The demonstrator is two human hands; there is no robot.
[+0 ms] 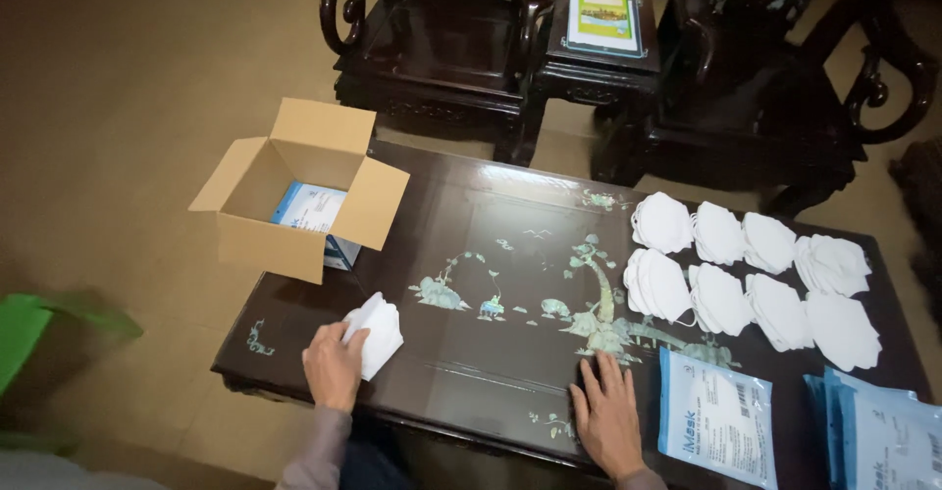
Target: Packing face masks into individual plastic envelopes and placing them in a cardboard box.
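My left hand rests on the near left of the dark inlaid table and grips a small stack of white face masks. My right hand lies flat on the table near its front edge, fingers spread, holding nothing. Just right of it lies a light blue mask pouch. Several stacks of white masks sit in two rows on the right part of the table.
An open cardboard box with a blue-and-white packet inside stands at the table's far left corner. More blue pouches lie at the near right. Dark wooden chairs and a side table with a booklet stand behind.
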